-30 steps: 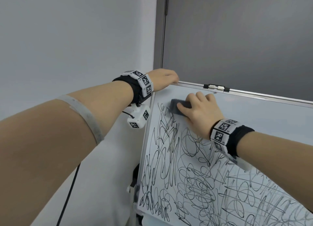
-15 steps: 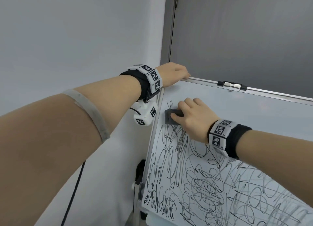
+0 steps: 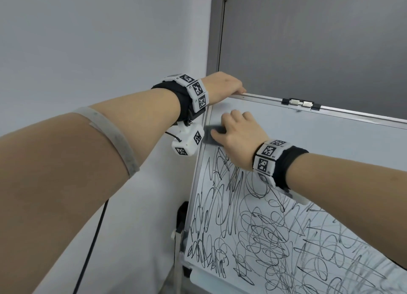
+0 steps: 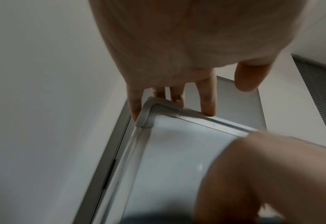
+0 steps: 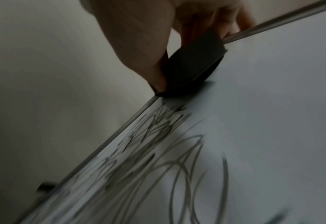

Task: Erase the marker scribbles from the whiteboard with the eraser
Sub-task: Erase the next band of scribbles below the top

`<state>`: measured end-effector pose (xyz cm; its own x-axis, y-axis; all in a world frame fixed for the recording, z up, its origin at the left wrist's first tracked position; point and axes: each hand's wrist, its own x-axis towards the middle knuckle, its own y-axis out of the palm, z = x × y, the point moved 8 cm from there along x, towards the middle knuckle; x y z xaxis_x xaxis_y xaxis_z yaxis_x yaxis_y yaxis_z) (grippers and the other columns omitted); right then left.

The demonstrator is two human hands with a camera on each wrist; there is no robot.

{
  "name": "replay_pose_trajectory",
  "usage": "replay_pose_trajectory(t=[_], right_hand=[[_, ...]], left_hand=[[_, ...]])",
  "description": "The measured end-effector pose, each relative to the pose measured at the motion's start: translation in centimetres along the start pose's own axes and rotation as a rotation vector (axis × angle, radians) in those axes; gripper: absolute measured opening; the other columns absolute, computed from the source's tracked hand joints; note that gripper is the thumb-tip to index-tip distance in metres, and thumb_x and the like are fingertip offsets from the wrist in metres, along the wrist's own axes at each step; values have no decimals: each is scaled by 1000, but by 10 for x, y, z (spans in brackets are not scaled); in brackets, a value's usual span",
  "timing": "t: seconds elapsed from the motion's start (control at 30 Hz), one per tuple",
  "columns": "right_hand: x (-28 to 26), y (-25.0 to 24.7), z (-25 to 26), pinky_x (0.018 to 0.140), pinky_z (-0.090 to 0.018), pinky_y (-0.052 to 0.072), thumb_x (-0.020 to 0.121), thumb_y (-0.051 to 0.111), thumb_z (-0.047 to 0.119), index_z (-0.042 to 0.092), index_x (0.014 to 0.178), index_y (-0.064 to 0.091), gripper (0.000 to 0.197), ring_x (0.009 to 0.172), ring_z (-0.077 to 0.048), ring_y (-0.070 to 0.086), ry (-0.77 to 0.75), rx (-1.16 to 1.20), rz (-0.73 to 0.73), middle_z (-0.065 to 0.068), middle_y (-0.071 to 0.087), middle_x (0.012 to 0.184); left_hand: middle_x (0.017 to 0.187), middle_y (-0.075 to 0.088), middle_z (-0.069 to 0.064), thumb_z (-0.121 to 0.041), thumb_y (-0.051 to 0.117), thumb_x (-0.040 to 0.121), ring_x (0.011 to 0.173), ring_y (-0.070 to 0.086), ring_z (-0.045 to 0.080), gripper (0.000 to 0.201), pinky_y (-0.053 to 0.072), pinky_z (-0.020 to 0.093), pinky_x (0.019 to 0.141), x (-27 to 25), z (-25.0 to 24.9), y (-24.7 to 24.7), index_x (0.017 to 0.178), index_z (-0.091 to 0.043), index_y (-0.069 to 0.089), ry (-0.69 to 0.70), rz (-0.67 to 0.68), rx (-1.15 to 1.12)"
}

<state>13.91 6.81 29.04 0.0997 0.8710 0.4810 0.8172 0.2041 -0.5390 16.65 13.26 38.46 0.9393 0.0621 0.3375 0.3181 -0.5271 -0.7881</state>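
right hand (image 3: 236,139) grip clamped on eraser (image 3: 212,136), pressed flat at whiteboard (image 3: 330,144) upper-left edge | left hand (image 3: 224,86) fingers curled over top corner, likely to steady the board | scribbles (image 3: 264,227) cover everything below; top strip clean, most work remains

Grey door (image 3: 308,40) behind, its frame (image 3: 214,29) meeting the pale wall (image 3: 99,40) on the left. Black cable (image 3: 92,245) hangs down against the wall. Metal clip (image 3: 300,103) with black ends sits on the top rail. Slatted vent grille (image 4: 319,94) visible in left wrist view, upper right.
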Motion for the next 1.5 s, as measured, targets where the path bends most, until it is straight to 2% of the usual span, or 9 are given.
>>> replay_pose_trajectory(t=[0.13, 0.37, 0.7, 0.83, 0.93, 1.07, 1.17, 1.27, 1.5], right_hand=[[-2, -2, 0, 68, -39, 30, 62, 70, 18, 15, 102, 67, 40, 84, -28, 42, -3, -22, 23, -12, 49, 91], [-33, 14, 22, 68, -40, 33, 64, 68, 17, 14, 100, 66, 36, 83, -28, 41, -126, -29, 64, -12, 47, 93], [-55, 18, 18, 68, -40, 33, 65, 65, 12, 14, 100, 65, 36, 80, -27, 41, -119, 20, 21, -11, 47, 91], [-51, 6, -19, 69, -41, 34, 69, 69, 16, 15, 111, 66, 43, 83, -29, 44, 94, 54, -49, -12, 49, 93], [-63, 14, -5, 70, -40, 35, 66, 71, 16, 17, 107, 66, 40, 83, -29, 44, 0, 71, -38, -11, 48, 92], [-82, 21, 9, 69, -40, 32, 65, 67, 13, 18, 102, 68, 38, 81, -28, 43, -92, 64, -1, -10, 48, 90], [-76, 14, -16, 68, -41, 35, 65, 72, 13, 15, 111, 68, 46, 82, -30, 46, 82, 98, -57, -12, 51, 91], [-87, 22, 9, 68, -40, 34, 63, 71, 13, 16, 104, 68, 42, 82, -28, 42, -60, 89, -16, -11, 48, 91], [-74, 14, -9, 69, -40, 32, 67, 73, 15, 17, 114, 66, 48, 85, -29, 44, 96, 94, -19, -11, 51, 94]], left_hand=[[130, 63, -8, -43, 45, 76, 121, 52, 9, 41, 36, 28, 109, -4, -1, 2, 105, -31, 72, -5, 5, 4], [111, 62, -17, -30, 49, 89, 116, 53, 6, 34, 38, 16, 96, -7, -3, 2, 112, -20, 73, -29, -10, 27], [119, 67, 3, -41, 39, 69, 115, 57, 23, 56, 43, 40, 103, -18, -21, 3, 108, -14, 70, -33, -47, 130], [120, 66, 6, -43, 39, 67, 114, 58, 26, 57, 44, 44, 103, -19, -24, 5, 105, -11, 69, -52, -53, 147], [111, 66, 6, -40, 40, 74, 99, 59, 21, 54, 48, 33, 91, -17, -24, 4, 106, -9, 68, -50, -50, 177], [76, 49, -6, -21, 42, 96, 58, 39, 8, 33, 29, 10, 39, -12, -24, 1, 112, -6, 66, -66, -39, 236], [91, 55, 0, -21, 42, 96, 56, 39, 8, 33, 31, 17, 48, -9, -26, 2, 114, -6, 65, -60, -32, 289], [108, 57, 6, -20, 41, 97, 57, 40, 7, 33, 31, 19, 54, -9, -32, 5, 114, -3, 64, -57, -1, 341], [77, 48, -2, -22, 43, 97, 57, 40, 10, 32, 30, 23, 53, -11, -31, 1, 114, -6, 64, -76, -36, 312]])
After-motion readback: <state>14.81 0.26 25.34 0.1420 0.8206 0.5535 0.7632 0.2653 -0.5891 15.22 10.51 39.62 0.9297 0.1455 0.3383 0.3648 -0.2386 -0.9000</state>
